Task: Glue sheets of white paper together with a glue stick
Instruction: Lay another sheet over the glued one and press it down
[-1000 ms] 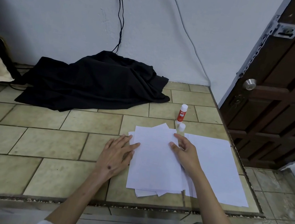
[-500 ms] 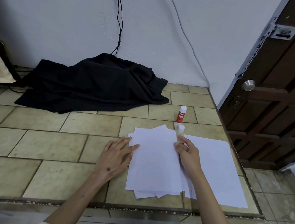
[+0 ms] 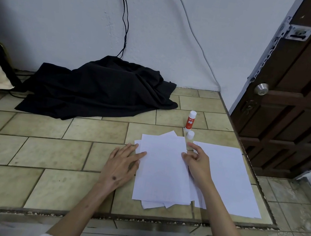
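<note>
A loose stack of white paper sheets (image 3: 162, 172) lies on the tiled counter (image 3: 41, 152). A separate single white sheet (image 3: 229, 177) lies to its right. My left hand (image 3: 122, 163) rests flat at the stack's left edge, fingertips on the paper. My right hand (image 3: 196, 164) hovers at the stack's right edge with fingers spread and loosely bent, holding nothing. A red and white glue stick (image 3: 190, 120) stands upright behind the papers. A second white-capped tube (image 3: 190, 135) stands just in front of it, close to my right fingertips.
A crumpled black cloth (image 3: 97, 89) covers the back of the counter under hanging cables (image 3: 125, 20). A brown wooden door (image 3: 302, 97) stands at the right. The counter's front edge (image 3: 134, 217) drops to a patterned floor.
My right hand has lifted off the top sheet and shifted up and right toward the white-capped tube, its fingers spreading. The left hand stays in place.
</note>
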